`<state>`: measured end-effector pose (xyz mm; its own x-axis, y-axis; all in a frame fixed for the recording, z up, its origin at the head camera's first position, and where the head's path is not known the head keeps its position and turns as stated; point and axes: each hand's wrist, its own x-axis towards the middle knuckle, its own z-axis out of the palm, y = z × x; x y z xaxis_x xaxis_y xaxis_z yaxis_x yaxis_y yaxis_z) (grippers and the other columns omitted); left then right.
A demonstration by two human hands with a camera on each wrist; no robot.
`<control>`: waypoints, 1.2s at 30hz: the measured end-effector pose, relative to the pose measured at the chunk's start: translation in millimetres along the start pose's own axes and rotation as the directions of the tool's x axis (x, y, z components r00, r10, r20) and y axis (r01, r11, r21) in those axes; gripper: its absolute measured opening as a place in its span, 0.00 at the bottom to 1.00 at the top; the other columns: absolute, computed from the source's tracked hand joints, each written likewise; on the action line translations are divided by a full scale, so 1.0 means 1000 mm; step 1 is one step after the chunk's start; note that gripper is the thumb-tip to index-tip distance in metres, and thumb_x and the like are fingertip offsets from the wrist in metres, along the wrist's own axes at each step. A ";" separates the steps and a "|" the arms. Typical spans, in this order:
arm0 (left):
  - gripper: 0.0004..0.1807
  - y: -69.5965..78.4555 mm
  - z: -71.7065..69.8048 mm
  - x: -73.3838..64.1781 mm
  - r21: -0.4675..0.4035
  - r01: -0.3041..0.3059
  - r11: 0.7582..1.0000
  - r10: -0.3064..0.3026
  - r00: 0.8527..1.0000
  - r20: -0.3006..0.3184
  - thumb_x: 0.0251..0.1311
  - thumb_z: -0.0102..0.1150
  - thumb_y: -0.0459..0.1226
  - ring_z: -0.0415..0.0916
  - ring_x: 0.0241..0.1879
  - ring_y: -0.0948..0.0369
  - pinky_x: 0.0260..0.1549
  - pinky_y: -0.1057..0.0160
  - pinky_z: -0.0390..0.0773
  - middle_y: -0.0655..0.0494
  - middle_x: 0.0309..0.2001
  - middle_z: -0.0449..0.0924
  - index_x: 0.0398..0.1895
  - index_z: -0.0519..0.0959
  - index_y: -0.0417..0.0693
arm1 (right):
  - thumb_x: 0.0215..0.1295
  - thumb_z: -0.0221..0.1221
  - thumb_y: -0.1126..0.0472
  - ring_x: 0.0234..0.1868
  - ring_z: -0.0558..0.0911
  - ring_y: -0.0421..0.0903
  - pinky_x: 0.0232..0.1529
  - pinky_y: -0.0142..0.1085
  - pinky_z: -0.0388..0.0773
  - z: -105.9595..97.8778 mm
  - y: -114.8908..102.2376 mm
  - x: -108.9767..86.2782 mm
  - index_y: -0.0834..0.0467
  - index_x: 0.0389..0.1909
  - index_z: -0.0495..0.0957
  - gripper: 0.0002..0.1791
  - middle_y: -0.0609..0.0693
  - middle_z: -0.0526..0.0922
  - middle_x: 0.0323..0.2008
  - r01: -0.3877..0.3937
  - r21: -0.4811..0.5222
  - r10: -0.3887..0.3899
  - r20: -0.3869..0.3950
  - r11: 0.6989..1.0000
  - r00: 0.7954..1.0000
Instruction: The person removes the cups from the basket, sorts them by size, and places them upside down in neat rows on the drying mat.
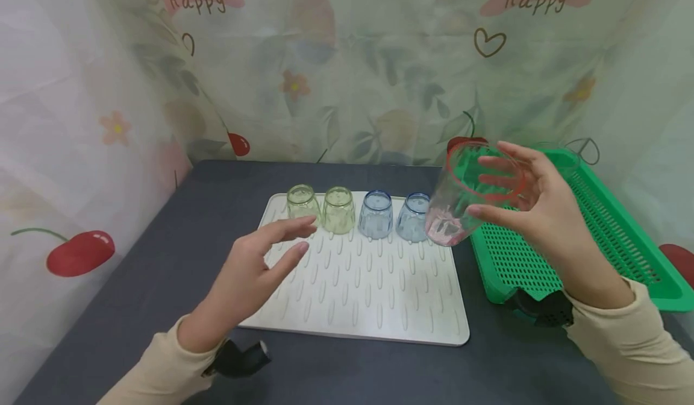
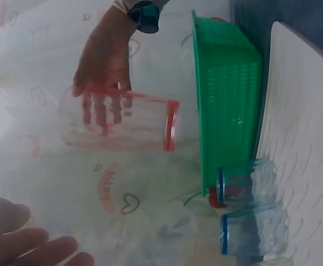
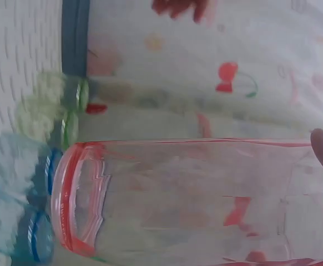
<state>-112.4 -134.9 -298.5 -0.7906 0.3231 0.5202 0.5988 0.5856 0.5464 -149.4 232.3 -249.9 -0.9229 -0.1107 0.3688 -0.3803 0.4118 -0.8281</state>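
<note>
My right hand (image 1: 547, 218) grips a clear pink-tinted glass (image 1: 447, 212) with a red rim, thumb on one side and fingers on the other. This glass is tilted in the air above the mat's right edge; in the right wrist view its thick base points toward the other glasses. My left hand (image 1: 249, 266) hovers over the mat's left side, holding nothing, thumb and fingers apart. Beyond it, two green glasses (image 1: 338, 211) and two blue glasses (image 1: 376, 215) stand upside down in a row at the back of the white ridged mat (image 1: 368, 302).
A green perforated plastic basket (image 1: 482, 266) stands right of the mat, partly under my right hand and forearm. The dark table (image 1: 179, 236) extends around the mat. Patterned cloth (image 1: 358, 91) closes off the back and sides.
</note>
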 end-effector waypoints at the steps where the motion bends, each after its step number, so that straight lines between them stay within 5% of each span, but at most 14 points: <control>1: 0.24 0.001 0.004 0.000 -0.026 -0.036 0.999 0.036 0.999 -0.025 0.62 0.62 0.32 0.80 0.53 0.61 0.50 0.57 0.79 0.56 0.53 0.82 0.62 0.75 0.49 | 0.52 0.69 0.72 0.49 0.81 0.33 0.46 0.22 0.76 0.006 -0.001 -0.003 0.50 0.71 0.59 0.46 0.43 0.76 0.58 0.032 0.004 -0.032 0.010 0.999 0.999; 6: 0.32 0.009 0.023 -0.002 -0.159 -0.128 0.979 0.118 0.990 -0.072 0.57 0.64 0.28 0.74 0.60 0.58 0.57 0.63 0.75 0.49 0.62 0.74 0.67 0.69 0.43 | 0.47 0.72 0.74 0.50 0.81 0.36 0.43 0.26 0.80 0.032 -0.005 -0.020 0.53 0.70 0.60 0.49 0.50 0.76 0.59 0.119 0.009 -0.119 0.073 0.993 0.990; 14: 0.43 0.021 0.045 -0.009 -0.238 -0.164 0.957 0.169 0.986 -0.001 0.56 0.67 0.34 0.62 0.70 0.56 0.66 0.60 0.65 0.48 0.71 0.62 0.74 0.57 0.44 | 0.42 0.78 0.61 0.58 0.75 0.37 0.49 0.27 0.77 0.068 -0.001 -0.047 0.50 0.69 0.61 0.52 0.47 0.75 0.61 0.111 -0.023 -0.105 0.187 0.994 0.977; 24: 0.52 0.025 0.065 -0.020 -0.395 -0.077 0.915 0.127 0.987 0.102 0.54 0.70 0.33 0.65 0.68 0.52 0.63 0.56 0.68 0.47 0.71 0.62 0.77 0.47 0.47 | 0.39 0.79 0.59 0.57 0.76 0.43 0.49 0.38 0.81 0.095 0.007 -0.067 0.51 0.68 0.61 0.53 0.47 0.75 0.61 0.144 0.011 -0.142 0.236 0.990 0.961; 29: 0.50 0.023 0.071 -0.022 -0.386 -0.122 0.914 0.164 0.984 0.076 0.54 0.70 0.35 0.68 0.65 0.54 0.62 0.56 0.71 0.45 0.68 0.65 0.76 0.50 0.42 | 0.40 0.79 0.59 0.56 0.76 0.42 0.49 0.35 0.80 0.102 0.008 -0.072 0.50 0.68 0.61 0.52 0.47 0.75 0.61 0.152 0.039 -0.157 0.242 0.988 0.958; 36: 0.50 0.024 0.073 -0.023 -0.324 -0.110 0.940 0.143 0.986 0.081 0.53 0.71 0.39 0.68 0.64 0.55 0.60 0.58 0.73 0.47 0.67 0.66 0.75 0.52 0.44 | 0.42 0.78 0.58 0.57 0.75 0.44 0.51 0.32 0.78 0.107 0.010 -0.074 0.48 0.68 0.61 0.51 0.48 0.74 0.62 0.153 0.087 -0.170 0.245 0.984 0.954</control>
<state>-89.6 -74.5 -345.0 -0.7045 0.4627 0.5381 0.6909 0.2740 0.6690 -91.1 147.7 -331.1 -0.8309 -0.3974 0.3894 -0.5210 0.3099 -0.7953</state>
